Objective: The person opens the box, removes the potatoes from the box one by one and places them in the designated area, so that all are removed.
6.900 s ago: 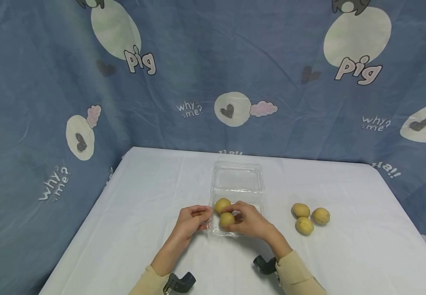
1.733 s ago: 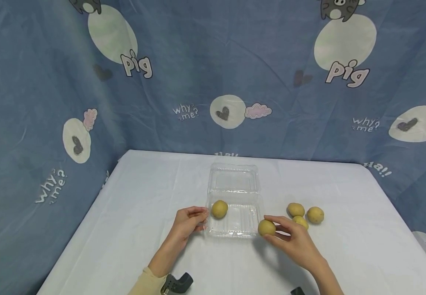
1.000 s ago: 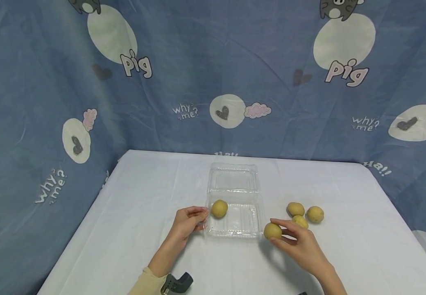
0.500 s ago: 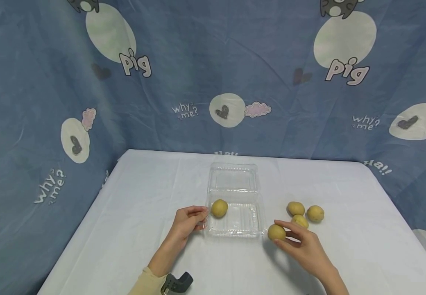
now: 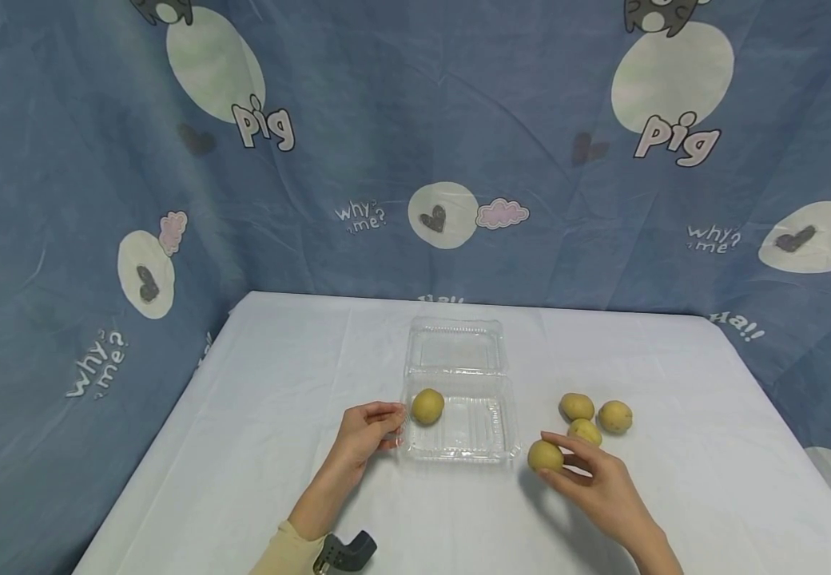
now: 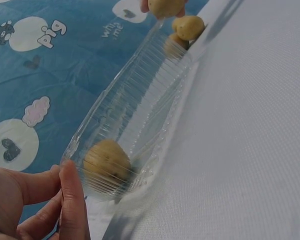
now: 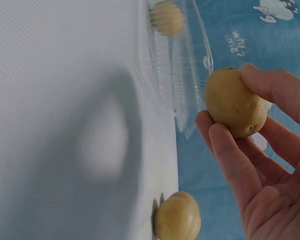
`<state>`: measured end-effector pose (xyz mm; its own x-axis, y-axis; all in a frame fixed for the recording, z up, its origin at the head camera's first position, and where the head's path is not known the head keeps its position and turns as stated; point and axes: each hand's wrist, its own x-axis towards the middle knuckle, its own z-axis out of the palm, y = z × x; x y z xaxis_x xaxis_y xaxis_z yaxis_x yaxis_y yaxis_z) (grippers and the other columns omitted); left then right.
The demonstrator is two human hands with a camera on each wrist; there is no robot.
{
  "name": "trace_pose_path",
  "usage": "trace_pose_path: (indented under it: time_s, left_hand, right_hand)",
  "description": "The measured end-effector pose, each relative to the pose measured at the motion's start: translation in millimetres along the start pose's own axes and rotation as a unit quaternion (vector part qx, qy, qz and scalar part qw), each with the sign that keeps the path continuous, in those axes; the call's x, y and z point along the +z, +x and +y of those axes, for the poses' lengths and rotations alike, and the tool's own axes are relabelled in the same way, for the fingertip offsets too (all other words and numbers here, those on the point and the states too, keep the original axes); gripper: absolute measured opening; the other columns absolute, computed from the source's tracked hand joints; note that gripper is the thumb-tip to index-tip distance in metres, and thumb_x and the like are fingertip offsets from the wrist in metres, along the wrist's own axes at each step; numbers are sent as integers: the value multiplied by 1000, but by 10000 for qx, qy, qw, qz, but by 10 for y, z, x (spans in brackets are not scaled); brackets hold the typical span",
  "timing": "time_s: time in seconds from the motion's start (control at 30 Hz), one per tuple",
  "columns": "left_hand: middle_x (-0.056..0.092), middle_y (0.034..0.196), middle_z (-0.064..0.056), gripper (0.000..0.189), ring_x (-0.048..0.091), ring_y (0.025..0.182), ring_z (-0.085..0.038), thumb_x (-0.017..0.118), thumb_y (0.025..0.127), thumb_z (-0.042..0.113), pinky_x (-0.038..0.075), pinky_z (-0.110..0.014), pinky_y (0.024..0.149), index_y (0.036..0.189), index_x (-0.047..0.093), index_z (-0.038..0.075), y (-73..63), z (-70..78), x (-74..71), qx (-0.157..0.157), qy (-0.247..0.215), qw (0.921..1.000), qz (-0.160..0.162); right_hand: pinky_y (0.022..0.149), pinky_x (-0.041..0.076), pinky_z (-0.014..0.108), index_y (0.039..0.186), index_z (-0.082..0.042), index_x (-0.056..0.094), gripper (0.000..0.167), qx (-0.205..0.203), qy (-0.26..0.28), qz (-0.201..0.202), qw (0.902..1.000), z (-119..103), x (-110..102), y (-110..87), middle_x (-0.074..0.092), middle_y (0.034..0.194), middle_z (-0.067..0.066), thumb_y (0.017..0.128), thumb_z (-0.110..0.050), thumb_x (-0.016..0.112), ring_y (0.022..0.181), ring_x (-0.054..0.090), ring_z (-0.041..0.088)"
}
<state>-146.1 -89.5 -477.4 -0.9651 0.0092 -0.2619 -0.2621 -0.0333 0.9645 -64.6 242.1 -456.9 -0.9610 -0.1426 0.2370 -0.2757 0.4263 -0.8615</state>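
Observation:
An open clear plastic clamshell container [image 5: 459, 435] lies on the white table, its lid [image 5: 456, 349] folded back on the far side. My left hand [image 5: 365, 434] pinches its left rim between thumb and fingers, as the left wrist view also shows. Inside, near that left wall, sits one potato [image 5: 427, 407]. To the right of the container my right hand [image 5: 591, 479] holds another potato [image 7: 235, 102] between thumb and fingertips, above the table and over its own shadow. Three more potatoes [image 5: 577, 407] lie grouped just beyond the right hand.
A white cloth covers the table [image 5: 300, 351]. Behind it and along the left side hangs a blue printed curtain [image 5: 358, 144]. A dark wrist device [image 5: 347, 553] sits by the left sleeve [image 5: 289, 551].
My right hand has lifted one of two potatoes out of the container and carried it right, beyond the rim, drifting slowly toward the other potatoes. My left hand keeps its pinch.

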Motion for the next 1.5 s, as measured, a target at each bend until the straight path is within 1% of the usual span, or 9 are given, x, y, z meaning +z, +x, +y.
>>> trace_pose_path:
  time_s: [0.1,0.23,0.43,0.63,0.83,1.03,1.23,1.5]
  left_hand:
    - [66,92,-11,26,62,72,-13,71,89,6,56,-23,59,108,64,-9,6,-4,4,-11,4,10000,19]
    - [66,92,-11,24,62,73,-13,71,89,6,56,-23,60,107,65,-8,10,0,2,-27,-39,10000,24]
    - [66,91,-11,25,62,72,-13,71,89,6,57,-23,59,108,64,-9,-2,-11,-1,24,8,10000,-32]
    - [66,91,-11,26,62,72,-13,71,89,7,56,-23,59,108,64,-9,-1,-13,8,1,52,10000,14]
    - [66,90,-10,26,62,71,-12,72,89,8,56,-22,58,108,65,-8,8,-19,9,-51,19,10000,30]
    - [67,89,-9,28,61,71,-12,73,88,9,56,-22,58,109,65,-9,-5,-12,12,-25,-23,10000,-4]
    - [67,89,-10,24,62,71,-13,72,88,7,55,-23,57,106,66,-8,13,-31,17,-34,14,10000,42]
    - [67,93,-11,27,62,74,-13,72,89,9,56,-23,60,109,65,-8,11,-12,6,-30,105,9999,34]
  right_hand:
    - [80,56,26,121,-9,67,43,104,-45,37,9999,11,-7,-8,65,120,8,80,-9,81,99,65,16]
    - [80,56,26,121,-7,67,43,106,-120,76,9998,26,-27,-20,65,120,10,80,-9,81,98,66,19]
    - [80,56,25,122,-5,66,44,144,-259,157,9994,50,-77,-50,65,119,7,81,-10,81,97,66,15]
    - [79,56,26,122,-2,65,45,63,-369,267,9989,56,-123,-91,66,117,10,81,-7,81,96,66,16]
    - [78,56,25,122,0,65,44,41,-423,380,9984,71,-163,-123,65,118,12,81,-7,80,97,65,12]
    - [78,56,25,122,0,64,44,15,-453,396,9982,116,-205,-136,65,120,13,81,-3,79,95,65,8]
    - [78,56,23,121,1,65,44,-116,-547,461,9974,162,-235,-138,66,119,14,79,-1,80,93,66,9]
    - [75,56,22,122,0,65,45,90,-499,491,9975,186,-285,-117,66,118,17,79,-2,80,93,66,7]
